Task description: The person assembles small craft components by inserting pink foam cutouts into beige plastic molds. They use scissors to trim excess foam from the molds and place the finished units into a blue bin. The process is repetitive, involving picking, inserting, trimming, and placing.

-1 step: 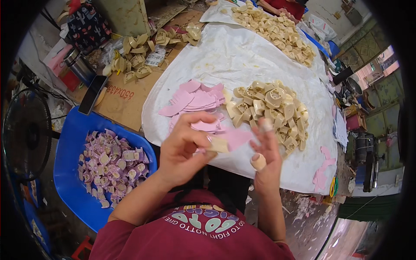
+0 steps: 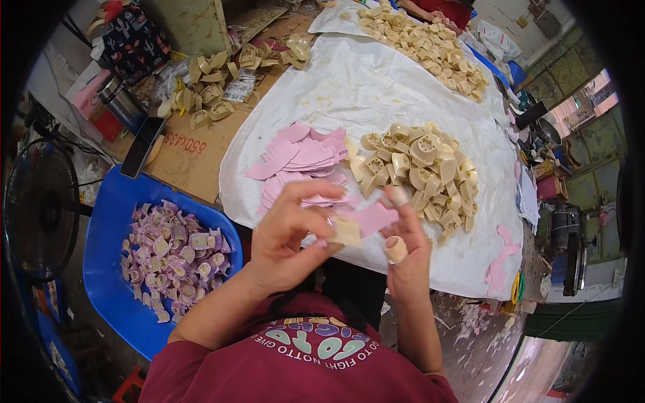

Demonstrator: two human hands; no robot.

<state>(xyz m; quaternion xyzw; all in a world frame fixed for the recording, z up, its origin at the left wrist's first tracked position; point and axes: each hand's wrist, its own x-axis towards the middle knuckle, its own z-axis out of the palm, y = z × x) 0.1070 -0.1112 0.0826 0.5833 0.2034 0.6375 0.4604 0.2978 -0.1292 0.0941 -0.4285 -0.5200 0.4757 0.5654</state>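
Observation:
My left hand (image 2: 289,232) pinches a beige moulded plastic piece, which looks like a shoe heel (image 2: 347,232), between thumb and fingers. A pink sheet piece (image 2: 376,219) sticks out from its right side. My right hand (image 2: 408,248) is close by, thumb and index finger apart, both with covered tips. Its fingers are at the free end of the pink piece; any contact is hard to make out. Beyond my hands lie a stack of pink cut pieces (image 2: 306,154) and, to its right, a heap of beige heels (image 2: 426,168).
A white cloth (image 2: 282,101) covers the table. At left, a blue tub (image 2: 101,248) holds several pink-purple covered pieces (image 2: 176,252). A phone (image 2: 143,148), steel flask (image 2: 121,101) and fan (image 2: 41,205) are nearby. A larger beige heap (image 2: 430,50) lies near another person (image 2: 443,13).
My right hand has moved slightly left, closer to the heel. The heel has shifted a little right and down, and the pink piece's free end now lies at my right fingers.

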